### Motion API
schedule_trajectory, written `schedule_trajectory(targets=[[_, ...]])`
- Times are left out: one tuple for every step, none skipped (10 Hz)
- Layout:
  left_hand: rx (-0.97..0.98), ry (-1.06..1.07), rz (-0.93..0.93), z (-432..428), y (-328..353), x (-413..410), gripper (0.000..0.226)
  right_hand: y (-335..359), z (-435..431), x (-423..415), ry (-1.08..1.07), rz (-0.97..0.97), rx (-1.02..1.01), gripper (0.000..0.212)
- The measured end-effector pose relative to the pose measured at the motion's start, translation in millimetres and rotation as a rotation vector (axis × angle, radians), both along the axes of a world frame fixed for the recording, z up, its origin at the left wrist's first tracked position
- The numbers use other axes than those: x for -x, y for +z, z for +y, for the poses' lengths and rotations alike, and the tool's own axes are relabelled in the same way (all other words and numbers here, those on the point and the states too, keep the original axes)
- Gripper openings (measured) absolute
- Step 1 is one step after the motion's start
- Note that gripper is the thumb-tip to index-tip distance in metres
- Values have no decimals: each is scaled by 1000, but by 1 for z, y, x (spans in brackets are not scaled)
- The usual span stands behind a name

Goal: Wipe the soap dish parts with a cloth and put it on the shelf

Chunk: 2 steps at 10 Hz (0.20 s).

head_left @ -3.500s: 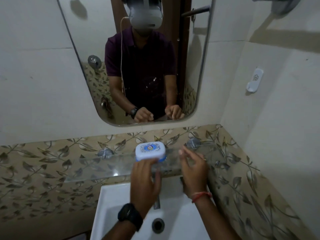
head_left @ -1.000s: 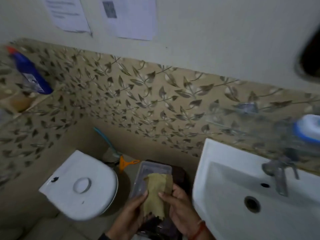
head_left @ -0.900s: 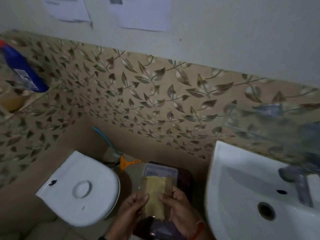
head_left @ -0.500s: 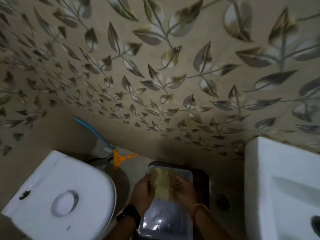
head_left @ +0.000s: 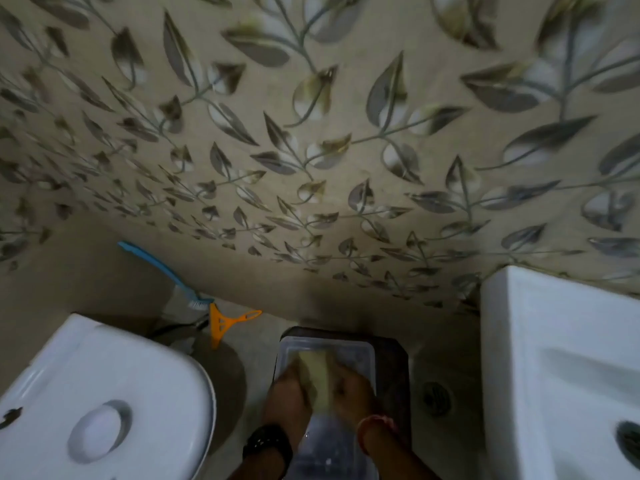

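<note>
- Hands are low in the middle of the view, over a clear plastic box [head_left: 360,351] that stands on a dark stool [head_left: 394,362] on the floor.
- Left hand [head_left: 289,398] has its fingers closed on the left edge of a yellow cloth [head_left: 317,379]; a black watch [head_left: 265,443] is on its wrist.
- Right hand [head_left: 351,393] has its fingers closed on the right edge of the same cloth; a red thread [head_left: 375,422] is around its wrist.
- Cloth is folded into a long strip and lies between the two hands, inside the box or just above it; the picture is blurred, so I cannot tell which.
- Soap dish and shelf are not in this view.
- White toilet lid [head_left: 104,400] is at the left, well apart from the box.
- Blue brush [head_left: 162,271] leans on the wall behind the toilet, and an orange wiper [head_left: 225,322] lies just beside it.
- White sink [head_left: 561,368] is at the right edge.
- Floor drain [head_left: 436,398] is between the stool and the sink.
- Wall tiles [head_left: 311,133] with a leaf pattern fill the upper part.
</note>
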<state>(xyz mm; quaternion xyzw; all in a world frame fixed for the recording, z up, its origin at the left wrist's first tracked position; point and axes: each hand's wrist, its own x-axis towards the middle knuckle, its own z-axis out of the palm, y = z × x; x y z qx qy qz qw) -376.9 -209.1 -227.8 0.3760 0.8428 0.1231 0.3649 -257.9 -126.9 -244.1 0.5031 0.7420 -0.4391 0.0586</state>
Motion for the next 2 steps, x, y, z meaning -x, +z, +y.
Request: schedule_trajectory(targets=[[-13, 4, 121, -3, 32, -7, 42, 44, 3, -1, 78, -23, -96, 40], [79, -176, 334, -4, 73, -16, 58, 92, 1, -5, 43, 61, -231, 41]])
